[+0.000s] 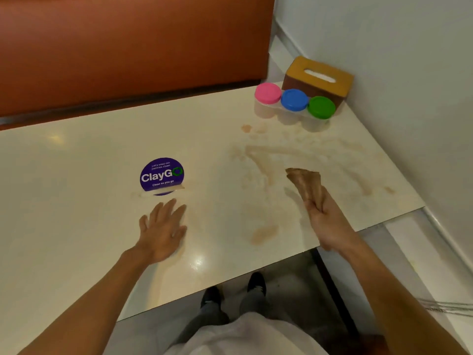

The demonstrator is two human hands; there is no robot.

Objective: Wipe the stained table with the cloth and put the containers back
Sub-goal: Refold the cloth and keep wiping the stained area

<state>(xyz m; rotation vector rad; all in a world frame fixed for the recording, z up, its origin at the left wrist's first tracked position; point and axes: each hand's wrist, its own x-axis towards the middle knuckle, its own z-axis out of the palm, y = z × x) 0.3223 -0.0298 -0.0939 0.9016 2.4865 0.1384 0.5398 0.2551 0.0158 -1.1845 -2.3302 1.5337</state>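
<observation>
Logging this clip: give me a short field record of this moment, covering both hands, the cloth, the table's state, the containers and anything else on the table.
left hand: open, palm down flat on the table, near the sticker
right hand: closed around the cloth, raised near the table's front edge
cloth: bunched, stained brown
stains: brown smears and spots across the right half, not yet wiped away
containers: three in a row, pink, blue and green lids, at the far right corner
tissue box: behind the containers, by the wall
sticker: round, purple
</observation>
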